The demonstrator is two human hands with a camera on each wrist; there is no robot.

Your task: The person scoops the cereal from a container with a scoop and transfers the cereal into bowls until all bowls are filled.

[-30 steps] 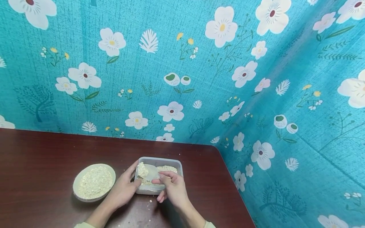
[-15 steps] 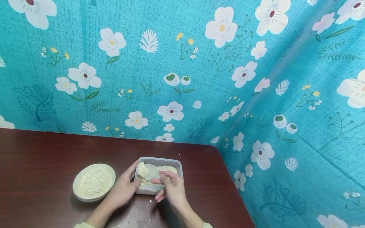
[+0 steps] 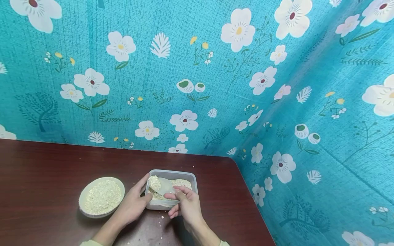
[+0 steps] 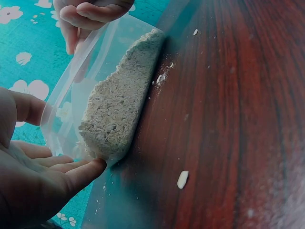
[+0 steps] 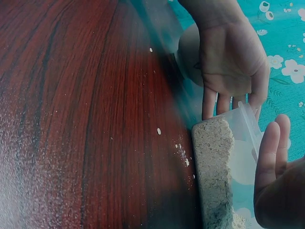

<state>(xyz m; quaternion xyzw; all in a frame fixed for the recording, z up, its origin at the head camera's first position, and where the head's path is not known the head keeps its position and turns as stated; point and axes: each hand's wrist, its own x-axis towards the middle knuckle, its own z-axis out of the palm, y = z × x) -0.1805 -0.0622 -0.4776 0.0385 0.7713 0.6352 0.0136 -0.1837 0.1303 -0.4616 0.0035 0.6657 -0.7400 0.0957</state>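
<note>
A clear plastic box point(image 3: 160, 204) of rolled oats point(image 4: 116, 98) stands on the table. My left hand point(image 3: 135, 201) grips its left end, thumb at the near rim and fingers along the outside; in the left wrist view the fingertips touch the wall. Over the box, my right hand point(image 3: 187, 203) pinches a translucent white scoop point(image 3: 166, 186) between thumb and forefinger, the other fingers bent loosely outside the near wall. A small heap of oats point(image 3: 154, 183) lies at the scoop's left end. The fingers partly hide the scoop's handle.
A pale bowl point(image 3: 83, 194) heaped with oat flakes stands left of the left forearm. Loose flakes point(image 4: 183, 179) lie on the dark red wooden table point(image 3: 46, 184) in front of the box. A teal flowered curtain point(image 3: 197, 102) hangs behind and at the right.
The right hand and the scoop have shifted slightly to the right inside the box. The left hand, the box and the bowl have stayed in place.
</note>
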